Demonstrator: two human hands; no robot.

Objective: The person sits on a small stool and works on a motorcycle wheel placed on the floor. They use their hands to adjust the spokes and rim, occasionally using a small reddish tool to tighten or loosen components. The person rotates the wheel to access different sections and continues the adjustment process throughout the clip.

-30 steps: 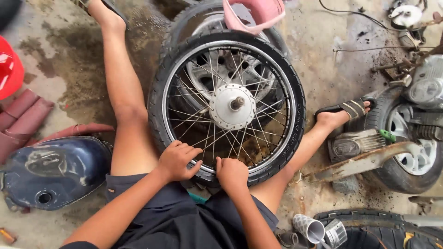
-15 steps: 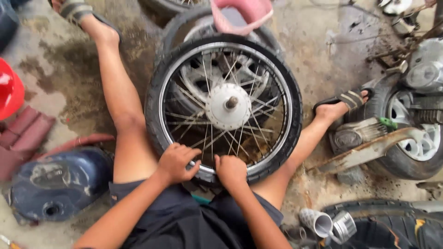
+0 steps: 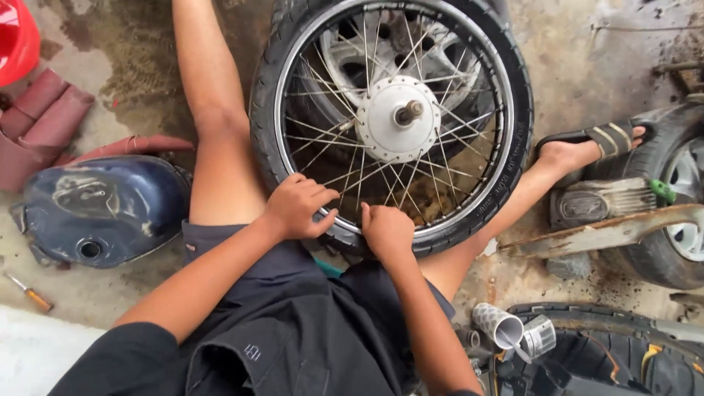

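Spoked motorcycle wheel (image 3: 392, 121) — lies flat on the stained concrete floor (image 3: 579, 51) between the person's spread bare legs, black tyre mounted, silver hub and axle stub at centre, and a second wheel visible beneath it through the spokes. Both hands sit at the wheel's 6 o'clock edge. Left hand (image 3: 299, 207) is curled over the tyre and rim, fingers hooked inward onto the rim. Right hand (image 3: 387, 231) is closed in a fist just beside it, pressed to the rim; whether it grips anything inside the fist I cannot tell. At 9 o'clock from the wheel, a dark blue fuel tank (image 3: 103, 209). At 3 o'clock, a sandalled foot (image 3: 587, 150) against another tyre (image 3: 671, 198). Near 8 o'clock — a small screwdriver (image 3: 28, 292) on the floor.
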